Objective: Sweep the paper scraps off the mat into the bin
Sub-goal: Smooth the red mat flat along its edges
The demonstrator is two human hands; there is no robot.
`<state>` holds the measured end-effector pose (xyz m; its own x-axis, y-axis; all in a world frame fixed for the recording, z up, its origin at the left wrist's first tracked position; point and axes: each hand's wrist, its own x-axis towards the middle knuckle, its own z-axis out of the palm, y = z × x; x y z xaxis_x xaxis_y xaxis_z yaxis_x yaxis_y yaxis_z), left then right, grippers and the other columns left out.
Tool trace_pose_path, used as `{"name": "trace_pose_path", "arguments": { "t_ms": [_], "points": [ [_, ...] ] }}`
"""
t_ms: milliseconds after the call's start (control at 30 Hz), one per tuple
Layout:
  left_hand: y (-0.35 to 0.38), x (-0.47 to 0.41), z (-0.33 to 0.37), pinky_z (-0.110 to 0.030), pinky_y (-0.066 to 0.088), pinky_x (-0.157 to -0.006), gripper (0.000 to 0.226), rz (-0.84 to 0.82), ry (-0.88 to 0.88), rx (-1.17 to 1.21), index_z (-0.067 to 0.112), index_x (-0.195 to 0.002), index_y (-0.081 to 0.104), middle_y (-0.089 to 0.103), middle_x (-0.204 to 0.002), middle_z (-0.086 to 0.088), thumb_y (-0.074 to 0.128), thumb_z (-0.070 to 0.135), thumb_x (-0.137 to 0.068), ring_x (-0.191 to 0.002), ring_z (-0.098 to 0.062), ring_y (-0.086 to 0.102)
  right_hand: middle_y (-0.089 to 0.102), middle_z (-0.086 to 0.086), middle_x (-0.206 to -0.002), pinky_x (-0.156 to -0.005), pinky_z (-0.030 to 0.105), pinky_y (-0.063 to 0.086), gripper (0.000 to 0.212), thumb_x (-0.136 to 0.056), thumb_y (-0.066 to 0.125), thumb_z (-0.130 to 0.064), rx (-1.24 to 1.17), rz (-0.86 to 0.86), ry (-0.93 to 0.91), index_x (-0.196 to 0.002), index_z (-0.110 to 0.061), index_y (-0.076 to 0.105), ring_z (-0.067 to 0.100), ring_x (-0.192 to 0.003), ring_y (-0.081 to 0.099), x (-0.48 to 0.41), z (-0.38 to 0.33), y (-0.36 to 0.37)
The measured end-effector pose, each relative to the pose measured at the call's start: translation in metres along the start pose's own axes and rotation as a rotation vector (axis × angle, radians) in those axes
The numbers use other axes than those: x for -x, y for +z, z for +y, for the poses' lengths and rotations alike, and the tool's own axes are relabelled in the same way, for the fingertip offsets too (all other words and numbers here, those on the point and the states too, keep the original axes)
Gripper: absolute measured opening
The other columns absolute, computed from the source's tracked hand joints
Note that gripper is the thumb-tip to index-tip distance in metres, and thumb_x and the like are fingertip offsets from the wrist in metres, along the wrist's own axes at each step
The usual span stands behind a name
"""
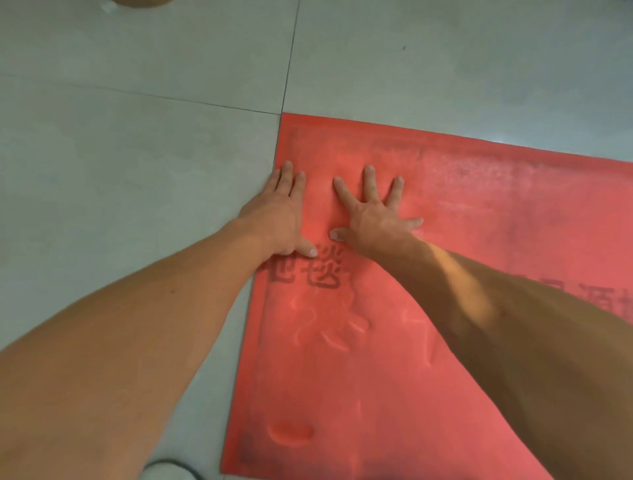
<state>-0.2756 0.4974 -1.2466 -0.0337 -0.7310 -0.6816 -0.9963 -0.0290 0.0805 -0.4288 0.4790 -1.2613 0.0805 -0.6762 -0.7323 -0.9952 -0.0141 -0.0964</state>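
A red foam mat [428, 359] with dark printed characters lies on the tiled floor. My left hand [279, 214] presses flat on the mat's left edge near its far corner, fingers together, partly over the floor. My right hand [375, 214] lies flat on the mat just to the right of it, fingers spread. Neither hand holds anything. I see no paper scraps on the visible part of the mat, only dents and finger marks. No bin is clearly in view.
Grey floor tiles [137, 171] with dark grout lines surround the mat on the left and far side. A tan round object [137, 2] shows at the top edge, mostly cut off. A pale object [168, 471] peeks in at the bottom edge.
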Motion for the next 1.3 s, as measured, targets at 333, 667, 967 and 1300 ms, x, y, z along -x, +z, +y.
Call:
{"name": "trace_pose_path", "arguments": {
  "t_ms": [333,667,967,1300],
  "points": [
    [0.095,0.107,0.008,-0.039,0.008,-0.121,0.136,-0.002,-0.041,0.092,0.021,-0.152,-0.02,-0.029,-0.158,-0.003,0.07,0.072,-0.063,-0.148,-0.021,-0.016,-0.03,-0.011,-0.165,-0.099,0.088,0.018,0.09,-0.093,0.062,-0.053,0.014,0.022,-0.008,-0.152,-0.059,-0.006,0.042,-0.15,-0.027,0.0,0.002,0.002],
    [0.172,0.191,0.033,-0.035,0.007,-0.119,0.127,-0.04,-0.19,0.167,0.018,-0.152,-0.018,-0.029,-0.158,-0.003,0.073,0.056,-0.073,-0.148,-0.021,-0.018,-0.017,0.012,-0.168,-0.112,0.078,0.013,0.088,-0.092,0.061,-0.055,0.126,0.193,-0.098,-0.156,-0.048,0.001,0.038,-0.155,-0.012,-0.01,0.004,0.021],
    [0.183,0.183,0.036,-0.039,0.007,-0.121,0.132,-0.062,-0.22,0.219,0.017,-0.151,-0.021,-0.035,-0.155,-0.002,0.081,0.044,-0.071,-0.146,-0.024,-0.023,-0.014,-0.007,-0.17,-0.1,0.084,0.026,0.075,-0.098,0.057,-0.037,0.034,0.123,-0.321,-0.157,-0.05,0.011,0.035,-0.155,-0.015,0.114,0.012,0.092],
    [0.209,0.232,0.031,-0.036,-0.003,-0.119,0.118,0.013,-0.223,0.218,0.013,-0.152,-0.016,-0.024,-0.159,-0.009,0.071,0.046,-0.081,-0.147,-0.032,-0.016,-0.022,-0.01,-0.168,-0.102,0.084,0.024,0.099,-0.086,0.073,-0.049,0.164,-0.02,-0.361,-0.155,-0.054,0.003,0.034,-0.154,-0.02,0.178,0.006,0.163]
  ]
}}
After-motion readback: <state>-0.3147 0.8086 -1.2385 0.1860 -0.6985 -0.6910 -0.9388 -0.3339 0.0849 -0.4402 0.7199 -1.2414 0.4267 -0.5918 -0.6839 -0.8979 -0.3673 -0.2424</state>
